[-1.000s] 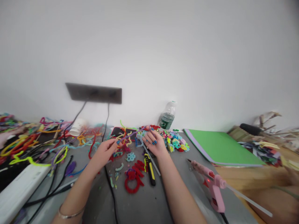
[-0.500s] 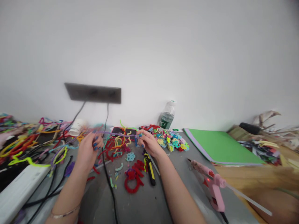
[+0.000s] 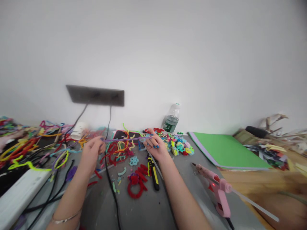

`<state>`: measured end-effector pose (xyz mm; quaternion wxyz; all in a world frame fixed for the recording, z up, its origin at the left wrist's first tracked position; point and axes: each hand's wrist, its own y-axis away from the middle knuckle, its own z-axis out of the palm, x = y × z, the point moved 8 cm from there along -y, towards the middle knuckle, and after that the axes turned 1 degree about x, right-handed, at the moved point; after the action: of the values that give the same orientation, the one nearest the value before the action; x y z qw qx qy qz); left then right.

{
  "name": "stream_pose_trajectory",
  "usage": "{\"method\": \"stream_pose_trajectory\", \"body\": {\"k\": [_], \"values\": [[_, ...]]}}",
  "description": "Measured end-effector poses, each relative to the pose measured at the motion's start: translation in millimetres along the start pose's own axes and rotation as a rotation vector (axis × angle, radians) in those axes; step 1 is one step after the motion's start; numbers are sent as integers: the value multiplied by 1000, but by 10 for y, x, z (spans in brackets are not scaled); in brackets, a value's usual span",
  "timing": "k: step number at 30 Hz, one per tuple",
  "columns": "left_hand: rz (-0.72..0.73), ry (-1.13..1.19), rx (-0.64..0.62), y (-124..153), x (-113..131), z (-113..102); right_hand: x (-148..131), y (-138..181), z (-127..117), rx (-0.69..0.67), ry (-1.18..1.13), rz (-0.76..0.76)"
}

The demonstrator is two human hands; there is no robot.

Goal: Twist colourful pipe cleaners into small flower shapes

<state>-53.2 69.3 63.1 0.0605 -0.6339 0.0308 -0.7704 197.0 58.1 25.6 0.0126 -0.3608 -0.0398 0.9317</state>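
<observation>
A purple pipe cleaner (image 3: 124,139) stretches level between both hands above the bench (image 3: 148,207). The left hand (image 3: 92,151) is closed on its left end, and the right hand (image 3: 155,147) pinches its right end, fingers curled. Red loops (image 3: 135,183) lie just below, and a glue gun (image 3: 216,188) lies to the right.

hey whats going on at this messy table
A person is holding a purple pipe cleaner stretched level between the left hand and the right hand, just above the grey table. Under the hands lie red shapes and a yellow knife. A tangle of loose pipe cleaners sits to the left, with small coloured flowers beside the right hand. A pink glue gun lies untouched to the right.
</observation>
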Motion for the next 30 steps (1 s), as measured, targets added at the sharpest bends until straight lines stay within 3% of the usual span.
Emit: {"method": "stream_pose_trajectory", "body": {"k": [5, 11, 14, 21, 25, 30], "values": [[-41, -234, -25, 24, -148, 18, -129, 1, -29, 53, -176, -42], [119, -317, -349, 180, -76, 424, 131, 68, 176, -173, -27, 193], [157, -344, -428, 240, -28, 513, 281, 103, 220, -265, 84, 274], [59, -435, -598, 334, -143, 677, 221, 37, 114, -200, 151, 142], [39, -425, -561, 323, -223, 660, 149, 11, 62, -139, 94, 107], [129, -486, -533, 306, -188, 634, 114, 7, 9, -72, 69, 120]]}}
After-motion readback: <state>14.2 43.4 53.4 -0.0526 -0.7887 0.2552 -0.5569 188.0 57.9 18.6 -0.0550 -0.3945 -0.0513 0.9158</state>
